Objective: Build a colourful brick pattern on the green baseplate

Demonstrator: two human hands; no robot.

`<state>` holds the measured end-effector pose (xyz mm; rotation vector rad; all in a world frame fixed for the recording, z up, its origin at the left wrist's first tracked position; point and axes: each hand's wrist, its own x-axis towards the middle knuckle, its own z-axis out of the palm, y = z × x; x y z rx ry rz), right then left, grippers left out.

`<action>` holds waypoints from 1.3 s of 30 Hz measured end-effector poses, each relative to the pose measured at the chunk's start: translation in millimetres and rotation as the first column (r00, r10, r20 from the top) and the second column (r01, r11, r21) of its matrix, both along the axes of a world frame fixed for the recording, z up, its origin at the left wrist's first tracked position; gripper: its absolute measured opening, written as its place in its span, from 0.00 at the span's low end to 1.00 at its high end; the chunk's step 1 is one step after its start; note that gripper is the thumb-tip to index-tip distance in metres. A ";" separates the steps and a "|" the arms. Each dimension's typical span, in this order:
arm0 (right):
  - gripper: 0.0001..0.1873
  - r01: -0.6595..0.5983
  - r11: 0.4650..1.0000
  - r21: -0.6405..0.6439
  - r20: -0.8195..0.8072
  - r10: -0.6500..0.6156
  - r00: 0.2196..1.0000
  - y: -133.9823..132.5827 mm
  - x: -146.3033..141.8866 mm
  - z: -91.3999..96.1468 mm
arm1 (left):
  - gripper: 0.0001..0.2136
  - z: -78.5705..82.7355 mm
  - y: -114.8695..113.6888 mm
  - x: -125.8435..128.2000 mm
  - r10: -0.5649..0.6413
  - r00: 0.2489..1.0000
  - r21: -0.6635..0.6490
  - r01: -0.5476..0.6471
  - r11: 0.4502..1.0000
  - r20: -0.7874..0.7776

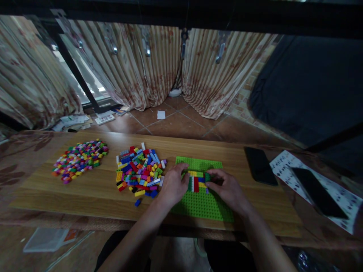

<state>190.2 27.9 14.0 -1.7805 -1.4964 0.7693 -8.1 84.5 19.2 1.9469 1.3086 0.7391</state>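
A green studded baseplate [204, 207] lies on the wooden board in front of me. On it stands a low block of toy bricks [196, 183] in yellow, red, white, blue and green. My left hand [175, 185] rests at the left side of this block, thumb and fingers curved and apart, the thumb close against its edge. At the block's right end, my right hand [227, 187] has thumb and forefinger around a dark green brick [207, 176]. The fingertips partly hide that brick. A small purple brick [207, 191] sits just below.
Left of the baseplate is a heap of larger mixed bricks [141, 170], with a blue brick [137, 203] apart from it. Farther left lies a pile of tiny bricks [81, 158]. A black phone [259, 165], a printed sheet [283, 162] and another dark device [319, 192] lie rightward.
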 end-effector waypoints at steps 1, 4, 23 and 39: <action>0.18 -0.007 1.000 -0.012 0.002 0.007 1.000 0.5 0.0 -1.0 | 0.13 0.2 -0.1 0.1 -0.002 1.000 -0.003 0.002 1.000 -0.006; 0.20 -0.027 0.999 -0.045 0.003 0.027 1.000 1.8 -0.5 -2.4 | 0.14 0.4 0.1 0.6 -0.005 1.000 -0.010 0.005 1.000 -0.020; 0.17 -0.040 0.999 0.028 -0.004 0.040 0.999 2.7 -0.8 -5.1 | 0.13 -1.9 0.0 0.5 -0.017 0.999 0.030 0.018 0.999 -0.051; 0.18 0.005 1.000 0.000 -0.076 -0.005 0.997 10.3 1.1 -6.1 | 0.13 -2.3 -1.4 0.6 -0.022 0.997 0.049 0.026 0.998 -0.073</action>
